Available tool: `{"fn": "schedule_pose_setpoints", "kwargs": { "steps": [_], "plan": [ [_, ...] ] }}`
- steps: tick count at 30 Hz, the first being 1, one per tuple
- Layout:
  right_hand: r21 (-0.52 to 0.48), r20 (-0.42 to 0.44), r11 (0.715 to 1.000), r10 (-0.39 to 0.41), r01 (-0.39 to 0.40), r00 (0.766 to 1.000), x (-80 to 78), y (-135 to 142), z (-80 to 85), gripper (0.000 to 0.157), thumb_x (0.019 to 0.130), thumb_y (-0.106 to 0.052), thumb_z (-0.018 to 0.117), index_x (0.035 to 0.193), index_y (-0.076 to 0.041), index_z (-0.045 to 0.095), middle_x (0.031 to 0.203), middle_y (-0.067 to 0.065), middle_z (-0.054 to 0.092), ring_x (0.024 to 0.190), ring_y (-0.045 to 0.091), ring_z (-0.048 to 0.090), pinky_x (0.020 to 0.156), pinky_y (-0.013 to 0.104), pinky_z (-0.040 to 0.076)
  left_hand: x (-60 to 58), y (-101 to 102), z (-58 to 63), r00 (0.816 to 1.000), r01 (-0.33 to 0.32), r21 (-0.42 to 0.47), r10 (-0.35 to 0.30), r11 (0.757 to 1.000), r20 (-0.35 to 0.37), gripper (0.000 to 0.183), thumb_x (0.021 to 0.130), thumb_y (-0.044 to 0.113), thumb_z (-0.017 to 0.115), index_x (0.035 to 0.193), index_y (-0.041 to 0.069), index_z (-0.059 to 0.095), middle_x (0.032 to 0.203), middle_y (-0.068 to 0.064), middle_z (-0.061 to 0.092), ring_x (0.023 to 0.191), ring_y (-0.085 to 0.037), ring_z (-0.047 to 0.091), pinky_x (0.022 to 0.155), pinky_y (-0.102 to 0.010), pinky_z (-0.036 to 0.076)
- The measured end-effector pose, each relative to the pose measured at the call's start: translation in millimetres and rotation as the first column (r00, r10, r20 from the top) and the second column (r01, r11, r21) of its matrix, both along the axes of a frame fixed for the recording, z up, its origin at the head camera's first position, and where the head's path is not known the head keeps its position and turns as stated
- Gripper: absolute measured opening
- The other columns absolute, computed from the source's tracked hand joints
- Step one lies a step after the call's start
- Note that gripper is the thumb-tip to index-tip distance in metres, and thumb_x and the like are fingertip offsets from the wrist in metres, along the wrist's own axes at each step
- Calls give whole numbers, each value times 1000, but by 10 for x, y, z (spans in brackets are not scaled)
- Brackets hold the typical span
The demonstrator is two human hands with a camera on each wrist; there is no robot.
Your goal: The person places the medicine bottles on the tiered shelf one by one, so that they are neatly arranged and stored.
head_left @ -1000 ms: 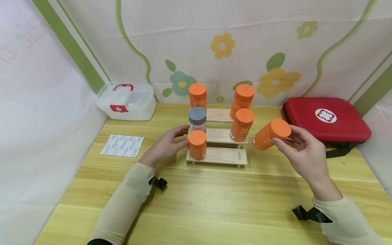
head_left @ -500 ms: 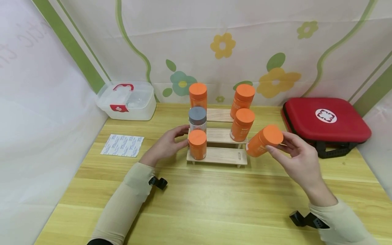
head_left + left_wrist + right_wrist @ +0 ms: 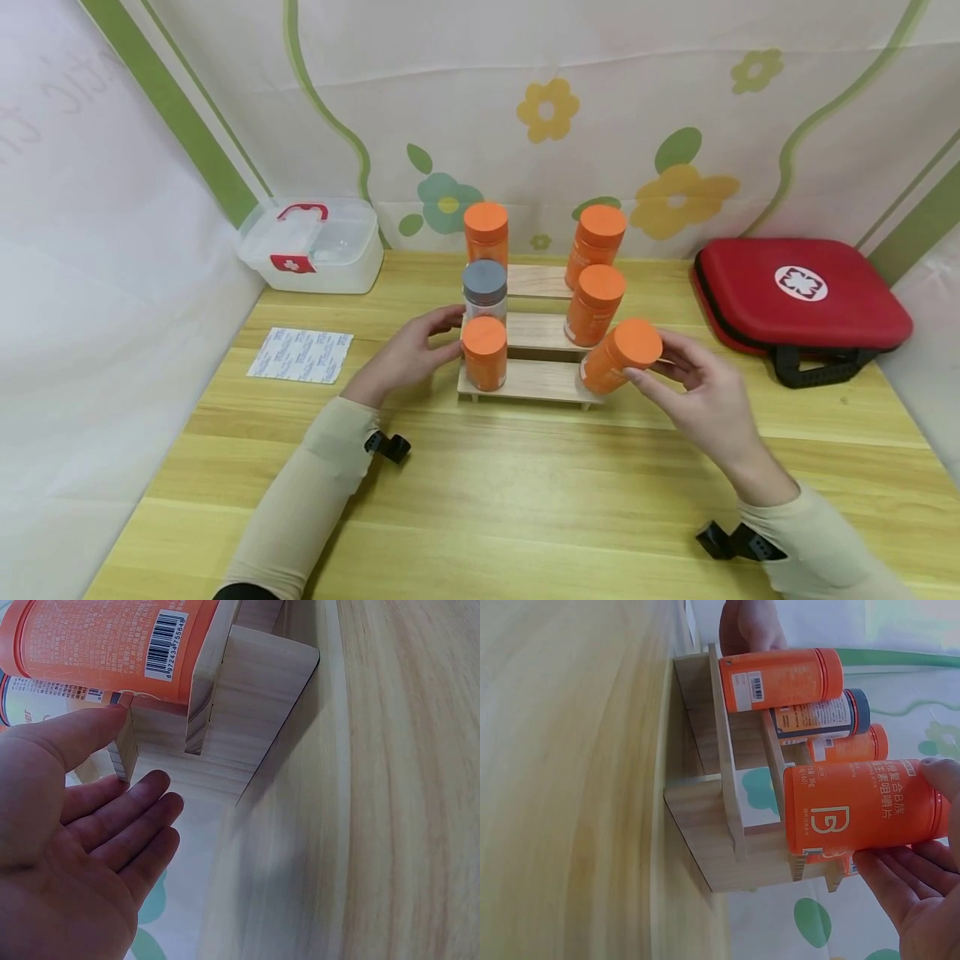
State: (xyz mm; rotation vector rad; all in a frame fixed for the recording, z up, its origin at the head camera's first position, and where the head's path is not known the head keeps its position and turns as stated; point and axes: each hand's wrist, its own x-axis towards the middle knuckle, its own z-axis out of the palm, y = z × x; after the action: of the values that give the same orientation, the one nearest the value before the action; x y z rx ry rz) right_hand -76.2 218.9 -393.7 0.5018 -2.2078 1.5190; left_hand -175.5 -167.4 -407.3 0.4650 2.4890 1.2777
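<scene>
My right hand (image 3: 705,400) grips an orange pill bottle (image 3: 611,358) near its cap. The bottle leans over the right end of the lowest step of a three-tier wooden rack (image 3: 543,381); in the right wrist view this bottle (image 3: 855,806) appears apart from that board. With thumb and forefinger, my left hand (image 3: 412,350) pinches the left end of the middle step, its other fingers (image 3: 142,832) loose. Down the rack's left side stand an orange bottle (image 3: 487,237), a grey-capped bottle (image 3: 484,287) and another orange bottle (image 3: 485,358). Two more orange bottles (image 3: 595,304) stand on the right.
Back left is a clear plastic first-aid box (image 3: 330,258) with a red handle. A printed white blister sheet (image 3: 300,356) lies in front of it. At right sits a red first-aid case (image 3: 806,296) with a black strap handle. A floral curtain (image 3: 547,167) closes the back.
My right hand has carried the tilted orange bottle leftward and slightly nearer, from beside the rack to over its lowest step. The left hand has stayed put.
</scene>
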Motion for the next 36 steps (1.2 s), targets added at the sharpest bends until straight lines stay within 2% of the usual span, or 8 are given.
{"fn": "schedule_pose_setpoints", "kwargs": {
  "steps": [11, 13, 18, 20, 28, 36],
  "plan": [
    [58, 37, 998, 12, -14, 999, -30, -106, -82, 58, 75, 23, 84, 129, 10, 70, 123, -24, 71, 110, -6, 71, 92, 14, 60, 0, 10, -4, 1000, 11, -4, -11, 1000, -5, 63, 109, 33, 67, 165, 18, 44, 160, -9, 56, 154, -36, 48, 129, -57, 39],
    [69, 37, 998, 5, -7, 999, -36, -127, -90, 56, 75, 21, 86, 128, 9, 70, 123, -16, 73, 110, -7, 71, 92, 14, 60, 0, 13, -1, 1000, 13, -5, -13, 1000, -6, 63, 109, 33, 67, 165, 18, 44, 161, -10, 56, 154, -36, 48, 129, -57, 39],
    [97, 26, 995, -11, 8, 1000, -53, -189, -107, 54, 76, 19, 88, 127, 9, 71, 120, 19, 77, 110, -11, 69, 91, 13, 60, -4, 13, 2, 1000, 14, 4, -14, 1000, -1, 63, 109, 32, 67, 165, 17, 44, 160, -11, 56, 153, -37, 48, 129, -57, 39],
    [108, 22, 994, -15, 12, 1000, -60, -217, -107, 54, 77, 17, 88, 127, 10, 70, 120, 25, 77, 110, -13, 67, 92, 13, 60, -11, 9, 0, 1000, 15, 6, -15, 1000, 1, 63, 108, 32, 67, 165, 17, 44, 160, -11, 56, 154, -37, 48, 129, -58, 39],
    [176, -1, 983, -52, 51, 999, -81, -284, -102, 53, 79, 10, 90, 129, 7, 71, 122, 22, 77, 110, -16, 64, 92, 10, 58, -38, -1, -8, 1000, 19, 7, -19, 1000, 12, 64, 109, 32, 67, 166, 17, 42, 162, -10, 54, 155, -36, 47, 129, -58, 38],
    [268, -94, 958, -75, 98, 993, -87, -267, -105, 59, 74, 5, 95, 129, 3, 73, 121, 18, 80, 110, -5, 68, 98, 4, 52, -34, -19, -7, 1000, 20, 20, -20, 1000, -2, 64, 108, 33, 68, 166, 17, 43, 160, -10, 57, 153, -37, 48, 128, -58, 40]
  ]
}}
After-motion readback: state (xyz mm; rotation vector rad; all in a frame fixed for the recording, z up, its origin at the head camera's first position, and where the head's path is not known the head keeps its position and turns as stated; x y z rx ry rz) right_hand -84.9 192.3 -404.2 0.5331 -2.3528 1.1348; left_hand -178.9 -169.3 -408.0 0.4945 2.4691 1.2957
